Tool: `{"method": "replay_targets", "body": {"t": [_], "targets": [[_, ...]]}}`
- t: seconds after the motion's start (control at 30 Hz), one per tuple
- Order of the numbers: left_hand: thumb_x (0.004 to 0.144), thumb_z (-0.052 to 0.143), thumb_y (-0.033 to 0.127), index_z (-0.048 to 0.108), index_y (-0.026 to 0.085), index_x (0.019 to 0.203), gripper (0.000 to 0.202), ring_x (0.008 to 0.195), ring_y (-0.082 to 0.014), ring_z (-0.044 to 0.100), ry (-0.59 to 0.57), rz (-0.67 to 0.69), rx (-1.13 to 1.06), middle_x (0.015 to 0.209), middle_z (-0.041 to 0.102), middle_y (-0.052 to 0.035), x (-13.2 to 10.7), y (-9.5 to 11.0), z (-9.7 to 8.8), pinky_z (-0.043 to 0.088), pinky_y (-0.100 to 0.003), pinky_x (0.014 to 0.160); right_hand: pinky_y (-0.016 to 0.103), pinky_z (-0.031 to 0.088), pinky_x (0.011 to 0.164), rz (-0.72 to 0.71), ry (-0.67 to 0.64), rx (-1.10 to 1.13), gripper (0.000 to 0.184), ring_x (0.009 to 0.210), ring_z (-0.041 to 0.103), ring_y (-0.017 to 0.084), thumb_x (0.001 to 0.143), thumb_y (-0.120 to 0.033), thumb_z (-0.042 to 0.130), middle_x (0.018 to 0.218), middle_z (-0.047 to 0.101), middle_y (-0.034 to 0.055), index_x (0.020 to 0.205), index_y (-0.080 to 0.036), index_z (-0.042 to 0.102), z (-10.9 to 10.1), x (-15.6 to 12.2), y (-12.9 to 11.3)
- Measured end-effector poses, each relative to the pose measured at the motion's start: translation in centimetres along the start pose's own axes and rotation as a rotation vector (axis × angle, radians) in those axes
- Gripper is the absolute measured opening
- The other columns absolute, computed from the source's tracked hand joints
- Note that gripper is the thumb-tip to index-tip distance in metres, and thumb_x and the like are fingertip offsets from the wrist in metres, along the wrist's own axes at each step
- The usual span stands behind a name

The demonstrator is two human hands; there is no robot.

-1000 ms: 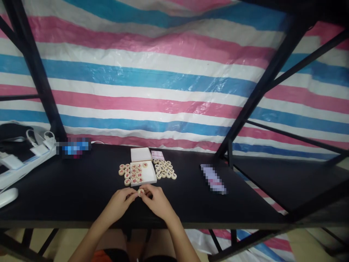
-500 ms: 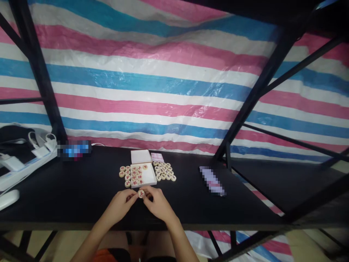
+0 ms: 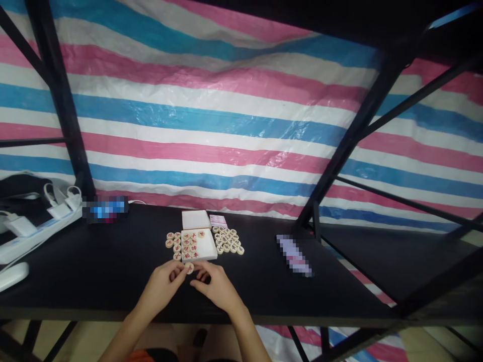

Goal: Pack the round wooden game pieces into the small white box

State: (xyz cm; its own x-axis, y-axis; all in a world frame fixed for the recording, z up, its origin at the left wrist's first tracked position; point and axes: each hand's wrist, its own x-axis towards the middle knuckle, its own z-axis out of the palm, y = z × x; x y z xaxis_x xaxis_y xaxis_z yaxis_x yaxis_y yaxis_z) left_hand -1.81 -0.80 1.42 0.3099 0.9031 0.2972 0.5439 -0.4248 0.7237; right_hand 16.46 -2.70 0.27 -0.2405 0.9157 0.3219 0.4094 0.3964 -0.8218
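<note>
Disc (image 3: 189, 268), pale and round with a red character on its face, sits in the pinch of the left hand (image 3: 162, 284), thumb and fingers clamped on its rim, inward of the front edge of the desk (image 3: 94, 281). The right hand (image 3: 214, 285) curves beside it, thumb and forefinger parted; whether the forefinger brushes the rim, I cannot tell. The piece looks light, stiff and hard to break, perhaps wood or plastic; its smooth face could slip, so the thick side wall seems the best hold. Just beyond, a shallow, white, straight-walled tray (image 3: 206, 250) carries red-marked discs (image 3: 189, 242), mostly in neat rows along its left edge. More red-marked pieces (image 3: 177, 248) lie outside that edge, and dark-marked ones (image 3: 229, 239) cluster by its right edge. Behind its back edge rests a flat, pale lid (image 3: 195, 219); farther off, wrinkled, glossy striped sheeting (image 3: 211, 136) hangs past the desk's back edge.
</note>
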Motion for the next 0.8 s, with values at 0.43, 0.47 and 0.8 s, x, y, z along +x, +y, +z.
{"method": "replay_targets", "body": {"t": [0.43, 0.47, 0.8], "targets": [[0.089, 0.04, 0.041, 0.055, 0.02, 0.066, 0.034, 0.075, -0.0208, 0.062, -0.03, -0.237, 0.612, 0.072, 0.066, -0.0045, 3.3, -3.6, -4.7, 0.034, -0.025, 0.055, 0.026, 0.051, 0.068, -0.017, 0.036, -0.068, 0.019, 0.07, 0.062, 0.015, 0.08, -0.018, 0.056, 0.084, 0.068, 0.0043, 0.097, -0.017, 0.066, 0.1, 0.0, -0.4], [0.089, 0.04, 0.042, 0.055, 0.02, 0.067, 0.034, 0.075, -0.021, 0.062, -0.028, -0.236, 0.632, 0.073, 0.066, -0.0048, 3.4, -3.4, -4.5, 0.034, -0.025, 0.056, 0.026, 0.051, 0.067, -0.018, 0.039, -0.074, 0.019, 0.07, 0.062, 0.015, 0.08, -0.018, 0.056, 0.083, 0.068, 0.0044, 0.096, -0.017, 0.066, 0.1, 0.0, -0.4], [0.093, 0.033, 0.033, 0.061, 0.019, 0.08, 0.034, 0.084, -0.0236, 0.063, 0.012, -0.117, 0.654, 0.081, 0.068, -0.0075, 3.1, -3.7, -3.1, 0.042, -0.029, 0.07, 0.024, 0.05, 0.069, -0.032, 0.042, -0.107, 0.018, 0.07, 0.062, 0.014, 0.081, -0.017, 0.054, 0.081, 0.067, 0.0038, 0.094, -0.016, 0.065, 0.1, 0.0, -0.6]]}}
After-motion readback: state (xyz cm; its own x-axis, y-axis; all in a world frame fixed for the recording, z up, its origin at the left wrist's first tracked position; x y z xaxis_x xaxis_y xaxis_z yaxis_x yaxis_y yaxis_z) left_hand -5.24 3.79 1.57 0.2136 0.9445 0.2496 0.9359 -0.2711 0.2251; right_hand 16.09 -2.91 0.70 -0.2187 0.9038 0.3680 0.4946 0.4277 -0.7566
